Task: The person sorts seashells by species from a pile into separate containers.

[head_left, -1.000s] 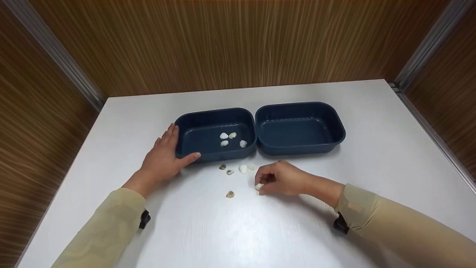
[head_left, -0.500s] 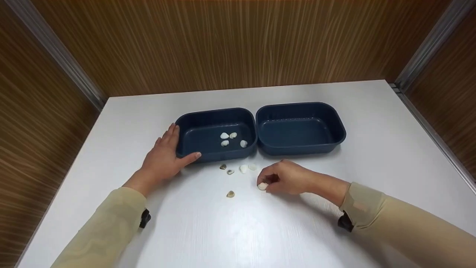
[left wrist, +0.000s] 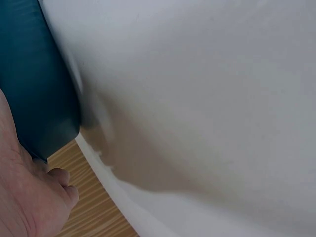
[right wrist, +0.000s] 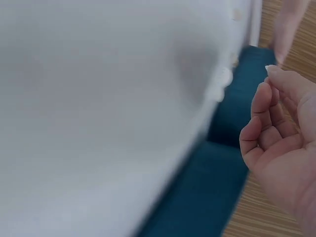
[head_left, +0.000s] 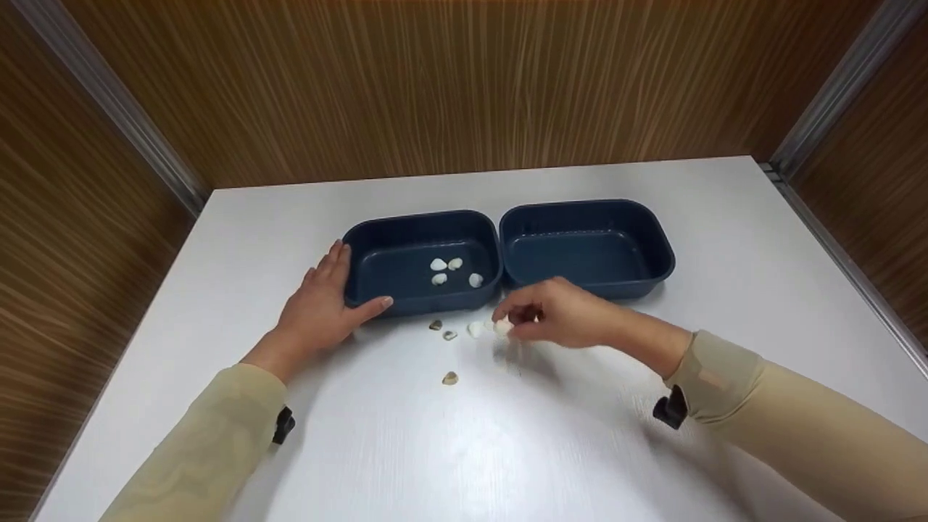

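My right hand [head_left: 573,315] pinches a white seashell [head_left: 503,327] between thumb and fingertips, held above the table in front of where the two boxes meet. In the right wrist view the shell [right wrist: 270,68] shows only as a pale tip at the fingertips. Against the left end of the left dark blue box [head_left: 420,303] rests my left hand [head_left: 315,312], fingers along its side and thumb on its front wall. Several pale shells [head_left: 438,264] lie inside that box. Outside it, a white shell [head_left: 475,330] and small brownish shells [head_left: 450,378] lie on the table.
A second dark blue box [head_left: 594,290] stands close beside the first, on the right, with no shells visible in it. Both stand on a white table [head_left: 406,449]. Wood-grain panels [head_left: 464,87] rise behind and at the sides.
My right hand has lifted the white shell off the table and moved it away from me, toward the boxes. The left hand and both boxes stay where they were.
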Demonstrator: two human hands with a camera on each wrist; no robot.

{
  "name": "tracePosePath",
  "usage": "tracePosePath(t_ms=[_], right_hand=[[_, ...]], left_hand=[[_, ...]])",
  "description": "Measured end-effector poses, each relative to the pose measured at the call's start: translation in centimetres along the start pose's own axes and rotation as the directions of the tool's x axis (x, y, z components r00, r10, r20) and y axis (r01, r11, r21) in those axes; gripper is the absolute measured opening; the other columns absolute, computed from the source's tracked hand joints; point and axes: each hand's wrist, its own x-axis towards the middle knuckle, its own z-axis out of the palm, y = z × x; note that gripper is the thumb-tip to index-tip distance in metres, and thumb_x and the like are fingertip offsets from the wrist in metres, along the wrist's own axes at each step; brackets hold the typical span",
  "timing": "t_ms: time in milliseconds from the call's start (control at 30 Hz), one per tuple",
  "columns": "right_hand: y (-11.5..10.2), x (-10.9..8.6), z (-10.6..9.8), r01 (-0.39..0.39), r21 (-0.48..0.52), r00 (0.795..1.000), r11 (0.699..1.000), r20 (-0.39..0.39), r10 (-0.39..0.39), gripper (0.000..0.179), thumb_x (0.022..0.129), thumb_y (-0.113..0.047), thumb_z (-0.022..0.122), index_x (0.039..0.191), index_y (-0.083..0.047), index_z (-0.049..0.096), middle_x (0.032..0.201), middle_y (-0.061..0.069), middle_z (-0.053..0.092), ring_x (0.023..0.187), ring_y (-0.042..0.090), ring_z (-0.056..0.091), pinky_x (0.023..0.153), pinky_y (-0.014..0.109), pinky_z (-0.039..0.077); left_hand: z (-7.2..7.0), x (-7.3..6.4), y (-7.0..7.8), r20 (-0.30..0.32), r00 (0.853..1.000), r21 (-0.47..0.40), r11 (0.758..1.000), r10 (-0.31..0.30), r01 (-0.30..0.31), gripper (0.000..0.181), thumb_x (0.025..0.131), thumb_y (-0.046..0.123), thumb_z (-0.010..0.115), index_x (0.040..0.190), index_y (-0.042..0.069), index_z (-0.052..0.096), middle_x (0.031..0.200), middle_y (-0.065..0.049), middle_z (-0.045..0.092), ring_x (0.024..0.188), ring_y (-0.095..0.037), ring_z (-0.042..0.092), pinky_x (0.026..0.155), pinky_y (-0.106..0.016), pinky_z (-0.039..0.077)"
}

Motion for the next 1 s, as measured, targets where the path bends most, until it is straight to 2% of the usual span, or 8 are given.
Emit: tracePosePath(t_ms=[133, 300, 400, 700, 1000], right_hand=[[-0.9, 1.5, -1.4, -0.033, 0.032, 0.998, 0.999, -0.043, 0.034, 0.021, 0.097, -0.004, 0.077, 0.118, -0.008, 0.079, 0.096, 0.0, 0.073, 0.083, 0.013, 0.062, 0.072, 0.024, 0.053], [-1.4, 3.8, -2.7, -0.029, 0.05, 0.996, 0.998, -0.085, 0.034, 0.021, 0.099, -0.005, 0.075, 0.12, -0.009, 0.078, 0.1, 0.0, 0.074, 0.081, 0.015, 0.06, 0.069, 0.024, 0.05], [-1.4, 5.3, -3.1, -0.034, 0.052, 0.994, 0.998, -0.102, 0.039, 0.021, 0.1, -0.007, 0.074, 0.121, -0.011, 0.077, 0.1, -0.001, 0.074, 0.082, 0.016, 0.061, 0.069, 0.026, 0.05], [0.1, 8.5, -2.8, -0.061, 0.06, 0.991, 0.996, -0.113, 0.068, 0.023, 0.103, -0.004, 0.069, 0.125, -0.008, 0.074, 0.099, 0.005, 0.068, 0.086, 0.016, 0.06, 0.076, 0.03, 0.05], [1.5, 10.3, -1.9, -0.105, 0.041, 0.987, 0.994, -0.121, 0.11, 0.026, 0.103, 0.002, 0.066, 0.126, -0.006, 0.073, 0.102, 0.007, 0.065, 0.09, 0.018, 0.058, 0.078, 0.031, 0.049]], left_hand=[[-0.1, -0.1, 0.0, 0.001, 1.0, 0.0, 1.0, 0.007, -0.007, 0.125, 0.09, 0.089, 0.048, 0.17, 0.005, 0.002, 0.178, -0.012, -0.002, 0.162, -0.042, 0.009, 0.129, -0.058, 0.013], [0.0, -0.1, -0.1, -0.012, 0.999, -0.001, 0.999, 0.032, -0.032, 0.123, 0.092, 0.086, 0.05, 0.17, 0.002, 0.004, 0.178, -0.013, -0.001, 0.163, -0.038, 0.009, 0.13, -0.054, 0.009], [0.1, -0.1, -0.1, -0.021, 0.999, -0.003, 0.999, 0.035, -0.035, 0.123, 0.092, 0.086, 0.051, 0.17, 0.002, 0.004, 0.178, -0.014, 0.0, 0.162, -0.04, 0.01, 0.13, -0.055, 0.01], [0.1, 0.0, 0.1, -0.02, 0.999, 0.001, 0.999, 0.035, -0.035, 0.124, 0.092, 0.087, 0.05, 0.17, 0.002, 0.004, 0.178, -0.014, 0.0, 0.162, -0.039, 0.01, 0.13, -0.053, 0.01], [0.2, 0.0, -0.1, -0.025, 0.999, 0.005, 0.999, 0.034, -0.034, 0.123, 0.092, 0.087, 0.05, 0.17, 0.002, 0.005, 0.178, -0.014, 0.0, 0.162, -0.039, 0.01, 0.13, -0.053, 0.011]])
